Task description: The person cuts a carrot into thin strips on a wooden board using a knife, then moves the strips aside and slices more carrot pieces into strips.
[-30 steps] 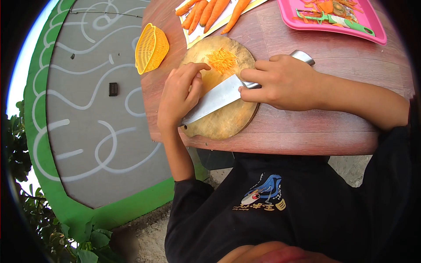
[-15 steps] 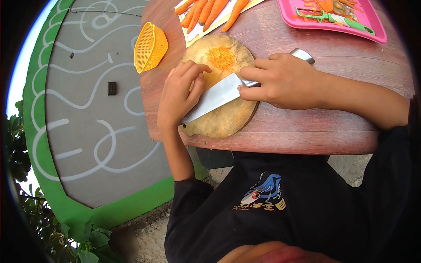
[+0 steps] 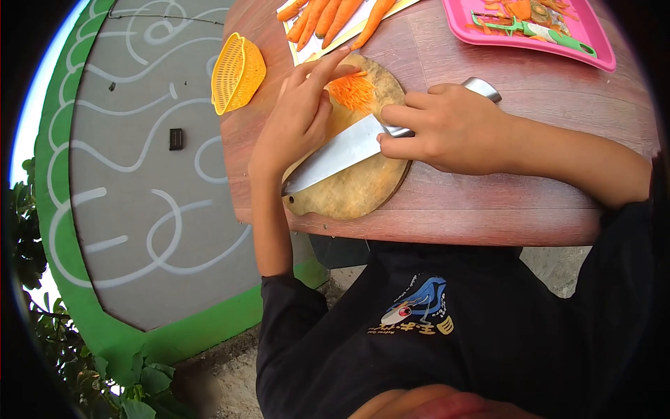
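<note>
My right hand [image 3: 447,129] is wrapped round the metal handle of a kitchen knife [image 3: 342,153]. The wide blade lies across a round wooden cutting board [image 3: 356,195], its tip pointing to the lower left. A small heap of thin carrot strips [image 3: 352,92] sits on the upper part of the board. My left hand [image 3: 300,112] hovers at the board's left side, empty as far as I can see, with its fingers stretched out beside and partly over the strips. Its index finger reaches toward the board's far edge.
Whole carrots [image 3: 340,19] lie on a sheet at the table's far side. A yellow basket [image 3: 239,73] stands near the left edge. At the far right, a pink tray [image 3: 606,59] holds carrot scraps and a green-handled peeler [image 3: 558,38].
My left hand has moved up and away from me, and its curled fingers have straightened alongside the carrot strips. My right hand and the knife have stayed almost still.
</note>
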`<state>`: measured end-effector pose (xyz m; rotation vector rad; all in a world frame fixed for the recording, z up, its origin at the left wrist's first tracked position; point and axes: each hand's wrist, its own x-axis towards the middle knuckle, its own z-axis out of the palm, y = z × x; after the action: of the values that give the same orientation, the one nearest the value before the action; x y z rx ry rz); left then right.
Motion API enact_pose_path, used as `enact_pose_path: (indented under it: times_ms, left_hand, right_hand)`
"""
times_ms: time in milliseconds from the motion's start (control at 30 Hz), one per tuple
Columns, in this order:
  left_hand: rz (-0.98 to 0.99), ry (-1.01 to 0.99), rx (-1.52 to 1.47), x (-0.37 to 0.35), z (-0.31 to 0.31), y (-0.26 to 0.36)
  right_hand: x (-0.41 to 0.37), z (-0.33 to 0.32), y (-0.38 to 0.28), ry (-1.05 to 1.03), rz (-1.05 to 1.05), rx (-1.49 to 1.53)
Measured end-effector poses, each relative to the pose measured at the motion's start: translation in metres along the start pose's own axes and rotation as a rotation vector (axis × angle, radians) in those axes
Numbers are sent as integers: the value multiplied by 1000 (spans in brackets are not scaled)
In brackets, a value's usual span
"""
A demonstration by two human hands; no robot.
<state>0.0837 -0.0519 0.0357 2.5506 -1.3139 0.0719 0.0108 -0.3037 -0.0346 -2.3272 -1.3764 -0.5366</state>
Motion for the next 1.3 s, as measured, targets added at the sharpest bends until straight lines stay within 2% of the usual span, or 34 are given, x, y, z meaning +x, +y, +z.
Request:
enact_pose_path:
  times_ms: [33, 267, 367, 567, 633, 867, 1167, 1300]
  left_hand:
    - [11, -70, 13, 2, -2, 0]
    - [-12, -51, -14, 4, -6, -7]
    - [21, -92, -11, 5, -3, -6]
    - [76, -40, 21, 9, -2, -6]
    - [18, -107, -30, 10, -3, -1]
    - [39, -36, -25, 3, -5, -6]
    - [85, -113, 0, -2, 2, 2]
    - [34, -52, 53, -6, -4, -7]
  right_hand:
    - [0, 0, 0, -1, 5, -1]
    - [0, 0, 0, -2, 0, -16]
    - [0, 0, 0, -12, 3, -21]
    - [0, 0, 0, -17, 5, -23]
    - [0, 1, 0, -3, 5, -21]
    - [-1, 1, 1, -3, 5, -8]
    - [-1, 4, 0, -10, -47, 54]
    - [-1, 4, 0, -22, -46, 61]
